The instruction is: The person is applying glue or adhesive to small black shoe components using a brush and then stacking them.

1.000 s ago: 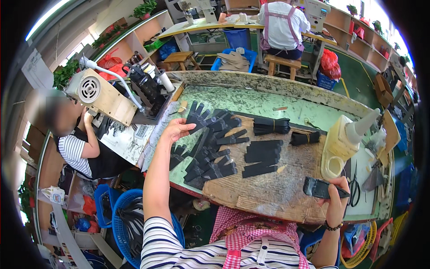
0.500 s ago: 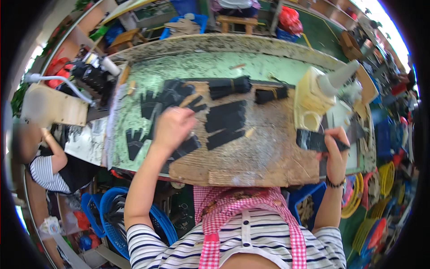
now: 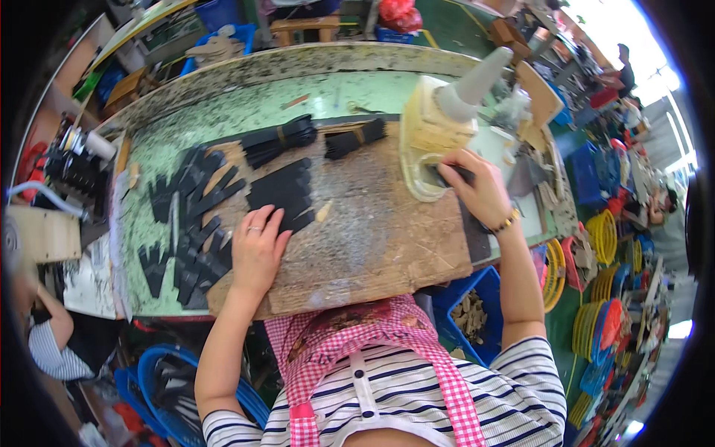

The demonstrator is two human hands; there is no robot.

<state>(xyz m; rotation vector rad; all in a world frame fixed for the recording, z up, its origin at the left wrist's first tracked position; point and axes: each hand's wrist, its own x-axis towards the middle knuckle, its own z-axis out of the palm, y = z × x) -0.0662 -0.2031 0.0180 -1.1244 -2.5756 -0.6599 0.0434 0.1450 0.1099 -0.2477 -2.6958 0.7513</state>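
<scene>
My right hand [image 3: 480, 186] grips a dark flat scraper-like piece [image 3: 456, 175] and holds its end in the round cup [image 3: 426, 186] at the foot of a yellowed glue dispenser [image 3: 438, 123] with a grey cone top. My left hand [image 3: 257, 249] lies on the brown board [image 3: 357, 238], fingers spread, at the near edge of a row of flat black strips [image 3: 281, 186]. Loose black strips [image 3: 197, 182] are heaped left of it. Two bundles of black strips, a larger one [image 3: 279, 140] and a smaller one [image 3: 354, 138], are behind the row.
A raised rim [image 3: 298, 58] runs along the far side of the green table [image 3: 320, 93]. Blue baskets [image 3: 167, 380] and a blue bin [image 3: 484, 328] stand below the near edge. Another person [image 3: 63, 335] sits at the left beside a machine. Scraps [image 3: 529, 175] lie right of the dispenser.
My right hand has brought the dark flat piece from beside the dispenser into its cup. My left hand has come from the loose strips to the near edge of the row. The view has shifted right.
</scene>
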